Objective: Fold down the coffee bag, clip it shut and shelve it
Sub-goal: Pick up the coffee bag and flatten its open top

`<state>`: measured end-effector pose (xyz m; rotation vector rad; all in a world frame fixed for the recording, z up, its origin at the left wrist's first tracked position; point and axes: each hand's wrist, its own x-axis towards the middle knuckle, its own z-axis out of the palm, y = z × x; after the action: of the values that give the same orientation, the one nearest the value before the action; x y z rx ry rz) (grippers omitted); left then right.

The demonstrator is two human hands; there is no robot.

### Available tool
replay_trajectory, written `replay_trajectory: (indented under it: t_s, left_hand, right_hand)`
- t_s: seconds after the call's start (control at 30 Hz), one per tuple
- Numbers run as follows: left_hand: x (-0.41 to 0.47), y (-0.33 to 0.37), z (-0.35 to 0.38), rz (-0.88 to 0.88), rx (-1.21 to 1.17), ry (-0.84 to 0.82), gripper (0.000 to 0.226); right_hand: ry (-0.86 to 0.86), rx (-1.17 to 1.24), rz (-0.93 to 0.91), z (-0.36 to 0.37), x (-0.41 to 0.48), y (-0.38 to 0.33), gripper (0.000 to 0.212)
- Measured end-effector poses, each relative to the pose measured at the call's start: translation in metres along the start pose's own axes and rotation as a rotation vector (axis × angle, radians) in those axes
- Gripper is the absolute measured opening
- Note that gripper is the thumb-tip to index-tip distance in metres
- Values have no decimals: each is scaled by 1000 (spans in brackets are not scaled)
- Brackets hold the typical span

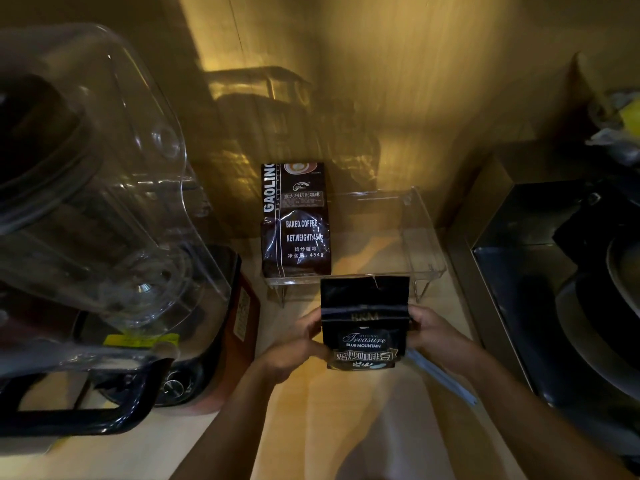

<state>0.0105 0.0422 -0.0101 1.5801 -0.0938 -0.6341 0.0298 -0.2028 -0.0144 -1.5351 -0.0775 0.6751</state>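
Observation:
A black coffee bag [365, 327] labelled "Treasure Blue Mountain" stands upright on the wooden counter, its top still unfolded with a small tear at the upper edge. My left hand [300, 342] grips its left side and my right hand [434, 332] grips its right side. Just behind the bag stands a clear acrylic shelf [420, 237] on short legs. On the shelf's left part stands a dark brown "Gaoling Baked Coffee" bag [296, 223]. A pale long clip-like strip [441, 377] lies on the counter under my right forearm.
A large blender with a clear cover [104, 202] and dark base fills the left side. A dark metal appliance [554, 271] stands at the right. A wooden wall closes the back. Bare counter [346, 427] lies between my forearms.

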Motion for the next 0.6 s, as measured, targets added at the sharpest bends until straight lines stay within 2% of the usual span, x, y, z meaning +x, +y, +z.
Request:
replay_trajectory:
  t_s: [0.1, 0.17, 0.37, 0.6]
  left_hand:
    - [2, -1, 16, -6, 74, 113, 55]
    - [6, -2, 27, 38, 58, 186, 50]
    - [12, -5, 42, 118, -45, 307, 41]
    - [14, -1, 44, 175, -104, 392, 25]
  right_hand:
    - [-113, 148, 42, -2, -2, 9, 61]
    - [-112, 169, 33, 0, 1, 15, 64]
    - [253, 71, -113, 28, 11, 20, 41]
    - [425, 137, -149, 41, 12, 10, 35]
